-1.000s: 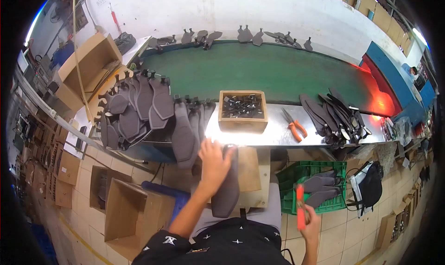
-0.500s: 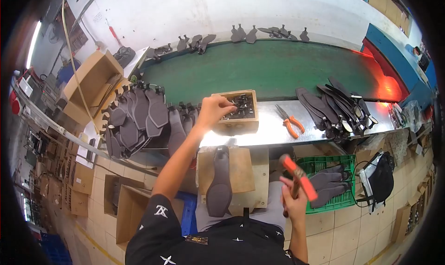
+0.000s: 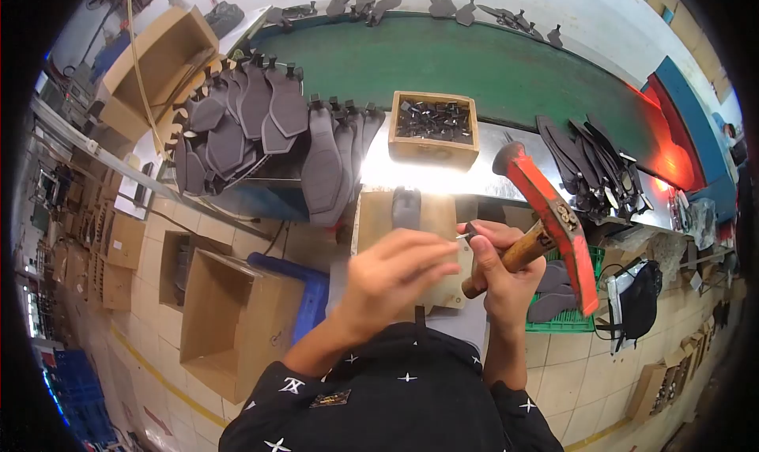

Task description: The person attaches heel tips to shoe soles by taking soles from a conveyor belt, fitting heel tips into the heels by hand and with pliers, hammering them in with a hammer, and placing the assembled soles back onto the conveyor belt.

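Observation:
My right hand [image 3: 506, 274] grips the wooden handle of a red-headed hammer [image 3: 553, 223]. Between its thumb and forefinger it also pinches a small black heel tip with a metal pin [image 3: 471, 231]. My left hand [image 3: 391, 278] is just left of it, fingers stretched out and slightly blurred, with nothing seen in them. Beneath that hand a dark shoe sole [image 3: 406, 207] lies on a board [image 3: 371, 215] at my lap; only its heel end shows. Beyond the board, a wooden box [image 3: 435, 150] holds many small black tips [image 3: 433, 120].
Dark soles with heels are heaped at the left [image 3: 253, 112], and more soles [image 3: 589, 163] lie at the right of the metal bench. Behind runs a green conveyor belt [image 3: 379, 65]. A green crate [image 3: 569, 322] with soles and an open cardboard box [image 3: 237, 325] stand below.
My left hand has come back from the wooden box to beside my right hand. The hammer has risen and turned, and a heel tip now shows in my right fingers. The view has shifted.

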Action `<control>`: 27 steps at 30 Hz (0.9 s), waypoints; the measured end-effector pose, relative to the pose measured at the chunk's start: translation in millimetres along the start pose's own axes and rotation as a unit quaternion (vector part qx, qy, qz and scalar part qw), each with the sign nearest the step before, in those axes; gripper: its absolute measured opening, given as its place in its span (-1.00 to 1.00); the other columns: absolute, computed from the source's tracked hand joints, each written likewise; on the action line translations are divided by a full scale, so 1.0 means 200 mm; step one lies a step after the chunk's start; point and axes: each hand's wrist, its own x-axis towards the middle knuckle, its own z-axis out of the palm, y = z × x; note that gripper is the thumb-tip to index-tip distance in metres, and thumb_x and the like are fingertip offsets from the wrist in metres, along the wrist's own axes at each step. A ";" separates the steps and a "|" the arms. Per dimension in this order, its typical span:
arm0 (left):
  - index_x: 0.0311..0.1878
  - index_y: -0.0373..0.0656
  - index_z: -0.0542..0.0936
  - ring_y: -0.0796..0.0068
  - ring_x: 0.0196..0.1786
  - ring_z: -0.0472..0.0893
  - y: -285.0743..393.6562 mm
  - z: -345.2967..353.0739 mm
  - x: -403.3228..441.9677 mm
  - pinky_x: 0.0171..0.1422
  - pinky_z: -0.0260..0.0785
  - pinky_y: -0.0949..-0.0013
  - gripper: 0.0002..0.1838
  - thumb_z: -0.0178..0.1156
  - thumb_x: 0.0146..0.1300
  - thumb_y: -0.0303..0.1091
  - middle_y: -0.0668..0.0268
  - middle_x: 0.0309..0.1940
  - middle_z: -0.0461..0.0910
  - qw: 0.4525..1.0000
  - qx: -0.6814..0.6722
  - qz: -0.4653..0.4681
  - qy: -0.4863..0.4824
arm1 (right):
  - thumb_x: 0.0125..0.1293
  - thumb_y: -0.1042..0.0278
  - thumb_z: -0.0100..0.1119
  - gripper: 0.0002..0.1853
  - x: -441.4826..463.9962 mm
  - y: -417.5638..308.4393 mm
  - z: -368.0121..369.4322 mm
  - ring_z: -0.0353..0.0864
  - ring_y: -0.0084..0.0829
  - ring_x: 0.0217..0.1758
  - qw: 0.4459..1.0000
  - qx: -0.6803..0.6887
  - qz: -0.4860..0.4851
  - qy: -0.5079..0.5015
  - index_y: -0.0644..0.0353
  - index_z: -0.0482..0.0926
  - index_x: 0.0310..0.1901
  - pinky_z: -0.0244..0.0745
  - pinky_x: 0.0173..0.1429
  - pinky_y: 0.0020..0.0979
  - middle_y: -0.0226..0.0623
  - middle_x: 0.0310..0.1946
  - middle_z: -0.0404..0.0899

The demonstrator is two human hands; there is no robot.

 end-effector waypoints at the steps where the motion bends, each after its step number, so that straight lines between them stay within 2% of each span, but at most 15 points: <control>1: -0.17 -0.24 0.75 0.43 -0.31 0.69 -0.06 -0.02 -0.02 -0.23 0.55 0.41 -0.80 0.45 0.11 -0.60 0.20 -0.25 0.71 1.000 0.009 -0.001 -0.006 | 0.37 0.50 0.34 -0.85 0.00 -0.01 0.00 0.35 -0.77 -0.64 1.000 0.000 0.008 0.000 0.37 0.68 -0.10 0.19 -0.60 -0.66 -0.09 -0.14 0.75; 2: -0.12 -0.24 0.73 0.28 -0.23 0.72 -0.15 -0.03 -0.04 -0.11 0.56 0.31 -0.79 0.43 0.15 -0.53 0.17 -0.20 0.73 0.997 0.013 -0.073 -0.003 | 0.37 0.50 0.33 -0.85 0.01 -0.01 -0.01 0.35 -0.77 -0.65 0.999 0.006 0.032 -0.007 0.38 0.68 -0.10 0.19 -0.60 -0.65 -0.09 -0.15 0.75; 5: -0.08 -0.26 0.71 0.14 -0.17 0.71 -0.49 0.08 -0.02 0.04 0.53 0.22 -0.76 0.40 0.21 -0.40 0.14 -0.19 0.74 0.989 0.105 -0.098 0.019 | 0.38 0.52 0.30 -0.83 0.04 -0.03 0.00 0.32 -0.75 -0.69 0.993 0.023 0.115 -0.021 0.44 0.64 -0.09 0.19 -0.64 -0.62 -0.06 -0.15 0.75; 7: -0.05 -0.25 0.70 0.09 -0.17 0.69 -0.64 0.12 0.00 0.10 0.49 0.18 -0.73 0.39 0.23 -0.33 0.14 -0.20 0.74 0.994 0.044 -0.101 -0.024 | 0.38 0.52 0.31 -0.82 0.06 0.01 0.00 0.31 -0.73 -0.70 0.988 0.051 0.145 -0.030 0.45 0.63 -0.07 0.17 -0.66 -0.61 -0.07 -0.17 0.74; 11: -0.06 -0.22 0.71 0.15 -0.16 0.70 -0.86 0.18 -0.03 0.07 0.48 0.23 -0.73 0.39 0.24 -0.30 0.16 -0.21 0.75 0.977 -0.046 -0.168 -0.120 | 0.36 0.51 0.33 -0.78 0.05 0.09 -0.03 0.28 -0.72 -0.72 0.982 0.084 0.158 -0.054 0.45 0.60 -0.04 0.16 -0.68 -0.61 -0.14 -0.25 0.72; 14: -0.10 -0.19 0.74 0.27 -0.15 0.71 -0.86 0.15 -0.06 -0.01 0.49 0.29 -0.75 0.43 0.19 -0.32 0.19 -0.21 0.76 0.986 0.066 -0.108 -0.109 | 0.35 0.50 0.35 -0.77 0.07 0.12 -0.03 0.28 -0.72 -0.72 0.983 0.085 0.155 -0.055 0.45 0.61 -0.04 0.15 -0.67 -0.60 -0.17 -0.26 0.71; 16: -0.12 -0.19 0.76 0.33 -0.14 0.71 -0.78 0.12 -0.07 -0.03 0.50 0.32 -0.74 0.47 0.13 -0.33 0.20 -0.21 0.76 0.988 0.022 -0.132 -0.082 | 0.34 0.49 0.36 -0.77 0.08 0.13 -0.04 0.28 -0.72 -0.72 0.982 0.082 0.159 -0.055 0.44 0.62 -0.05 0.15 -0.66 -0.60 -0.16 -0.25 0.71; 19: -0.13 -0.18 0.77 0.35 -0.13 0.72 -0.71 0.11 -0.10 -0.01 0.51 0.34 -0.72 0.51 0.07 -0.34 0.20 -0.21 0.77 0.979 -0.032 -0.191 -0.067 | 0.33 0.51 0.37 -0.79 0.13 0.16 -0.01 0.27 -0.73 -0.73 0.984 -0.014 0.168 -0.059 0.42 0.65 -0.06 0.12 -0.67 -0.60 -0.19 -0.22 0.71; 20: -0.13 -0.17 0.78 0.35 -0.13 0.72 -0.70 0.11 -0.11 0.00 0.52 0.34 -0.71 0.53 0.04 -0.34 0.20 -0.20 0.76 0.973 -0.046 -0.216 -0.065 | 0.32 0.52 0.37 -0.79 0.16 0.18 -0.01 0.45 -0.71 -0.58 0.983 -0.049 0.162 -0.065 0.40 0.67 -0.06 0.29 -0.52 -0.61 -0.21 -0.18 0.73; 23: -0.12 -0.17 0.78 0.34 -0.11 0.72 -0.72 0.12 -0.14 0.04 0.53 0.35 -0.69 0.53 0.04 -0.34 0.17 -0.18 0.76 0.976 -0.061 -0.204 -0.047 | 0.30 0.53 0.36 -0.79 0.27 0.32 0.03 0.64 -0.60 -0.29 0.976 -0.165 0.092 -0.112 0.39 0.67 -0.06 0.51 -0.22 -0.52 -0.22 -0.12 0.73; 24: -0.09 -0.17 0.77 0.32 -0.11 0.73 -0.72 0.11 -0.15 0.05 0.53 0.35 -0.68 0.52 0.04 -0.37 0.17 -0.16 0.76 0.978 -0.060 -0.193 -0.051 | 0.28 0.55 0.37 -0.79 0.30 0.38 0.04 0.67 -0.49 -0.04 0.980 -0.140 0.067 -0.126 0.38 0.68 -0.06 0.55 0.06 -0.40 -0.23 -0.09 0.74; 27: -0.08 -0.21 0.76 0.31 -0.09 0.73 -0.73 0.11 -0.15 0.07 0.53 0.33 -0.67 0.51 0.04 -0.39 0.17 -0.16 0.76 0.978 -0.062 -0.197 -0.042 | 0.27 0.53 0.34 -0.77 0.38 0.45 0.07 0.69 -0.47 -0.09 0.949 -0.218 0.027 -0.228 0.39 0.66 -0.05 0.56 0.04 -0.40 -0.22 -0.16 0.74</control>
